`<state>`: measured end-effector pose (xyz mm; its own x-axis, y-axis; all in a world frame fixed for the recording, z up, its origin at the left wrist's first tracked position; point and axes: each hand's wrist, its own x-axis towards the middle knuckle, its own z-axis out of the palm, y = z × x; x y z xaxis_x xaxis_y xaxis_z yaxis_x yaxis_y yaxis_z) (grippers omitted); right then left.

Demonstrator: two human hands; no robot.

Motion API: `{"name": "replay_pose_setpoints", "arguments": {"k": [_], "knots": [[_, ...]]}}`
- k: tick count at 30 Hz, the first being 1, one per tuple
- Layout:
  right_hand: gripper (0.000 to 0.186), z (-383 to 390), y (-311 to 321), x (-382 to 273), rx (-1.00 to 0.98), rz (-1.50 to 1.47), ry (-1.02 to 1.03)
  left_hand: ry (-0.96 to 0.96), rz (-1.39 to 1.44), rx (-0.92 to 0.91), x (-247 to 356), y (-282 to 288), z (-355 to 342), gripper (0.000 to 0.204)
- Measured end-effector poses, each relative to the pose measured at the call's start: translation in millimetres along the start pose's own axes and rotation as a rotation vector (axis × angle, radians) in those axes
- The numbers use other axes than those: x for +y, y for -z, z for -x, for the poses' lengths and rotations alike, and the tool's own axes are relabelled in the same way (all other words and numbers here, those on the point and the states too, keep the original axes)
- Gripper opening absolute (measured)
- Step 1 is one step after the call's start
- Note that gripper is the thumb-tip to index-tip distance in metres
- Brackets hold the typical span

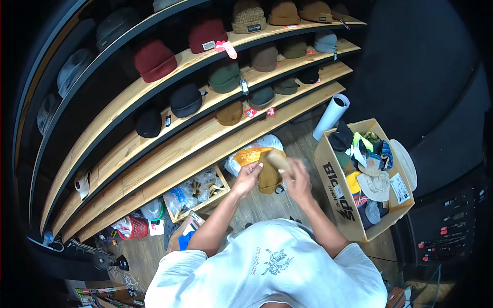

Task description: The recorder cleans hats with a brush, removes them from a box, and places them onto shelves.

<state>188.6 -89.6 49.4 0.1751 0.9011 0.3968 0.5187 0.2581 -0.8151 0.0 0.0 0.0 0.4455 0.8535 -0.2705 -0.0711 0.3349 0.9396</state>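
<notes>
A mustard-brown beanie (pixel 268 179) hangs in front of my chest, above the floor. My left hand (pixel 247 178) pinches its left edge between thumb and fingers. My right hand (pixel 299 182), blurred by motion, is on the beanie's right side. From its fingers juts a tan piece (pixel 278 160), also smeared, over the beanie's upper part; I cannot make out what it is. Behind both hands, a white and orange plastic bag (pixel 250 155) lies on the floor by the lowest shelf.
Curved wooden shelves (pixel 192 132) with several beanies span the far left. At right stands an open cardboard box (pixel 328 179) full of caps and hats, with a white tube (pixel 331 117) behind it. A wooden crate (pixel 222 191) of plastic bags and a red basket (pixel 137 227) sit at left.
</notes>
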Motion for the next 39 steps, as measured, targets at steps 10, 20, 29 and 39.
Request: {"name": "replay_pose_setpoints", "arguments": {"k": [10, 20, 29, 39], "knots": [[0.036, -5.7, -5.0, -4.7, -0.047, -0.008, 0.125, 0.022, 0.022, -0.117, 10.6, -9.4, 9.6, 0.025], [0.036, 0.0, -15.8, 27.3, -0.037, 0.065, 0.017, -0.092, 0.169, -0.181, -19.9, -3.7, 13.3, 0.024], [0.043, 25.4, -46.5, 30.0, 0.021, -0.229, -0.430, 0.104, 0.551, -0.025, 0.4, -50.0, 34.4, 0.040], [0.045, -25.8, -11.2, 38.1, -0.135, -0.345, -0.203, -0.476, -0.490, 0.183, 40.4, -30.0, 37.1, 0.047]]}}
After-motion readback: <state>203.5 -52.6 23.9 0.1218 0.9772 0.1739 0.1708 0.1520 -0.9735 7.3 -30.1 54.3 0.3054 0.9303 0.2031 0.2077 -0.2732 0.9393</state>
